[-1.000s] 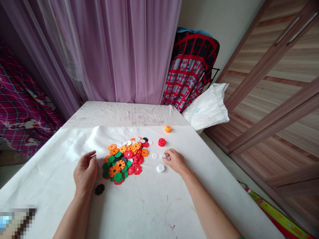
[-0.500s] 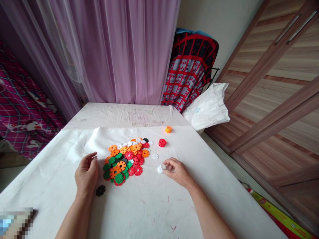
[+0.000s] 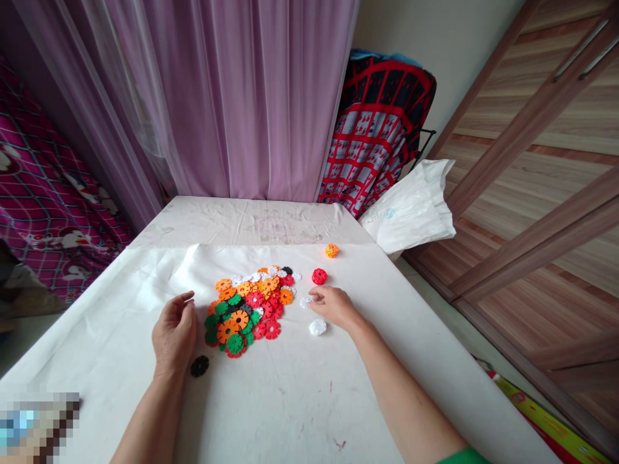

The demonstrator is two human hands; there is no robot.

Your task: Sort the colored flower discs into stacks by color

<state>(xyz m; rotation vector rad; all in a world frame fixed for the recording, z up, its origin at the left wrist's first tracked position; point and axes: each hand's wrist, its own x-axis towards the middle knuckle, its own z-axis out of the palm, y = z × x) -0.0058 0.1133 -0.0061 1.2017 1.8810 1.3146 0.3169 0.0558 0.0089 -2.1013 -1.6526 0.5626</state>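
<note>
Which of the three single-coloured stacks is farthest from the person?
The orange stack; the red stack and the white stack both sit nearer the person.

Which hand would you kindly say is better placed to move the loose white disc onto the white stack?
Probably the right hand: its fingers are at the loose white disc, and the white stack lies close by. The left hand is across the colourful pile, farther from both.

white-covered table [image 3: 280, 419]; heap of notched discs [image 3: 255, 300] between left hand [image 3: 174, 327] and right hand [image 3: 334, 305]; black disc [image 3: 200, 366] near left; white disc [image 3: 304, 302] at right, white stack [image 3: 318, 327] nearer, red stack [image 3: 319, 276], orange stack [image 3: 331, 251] beyond
</note>
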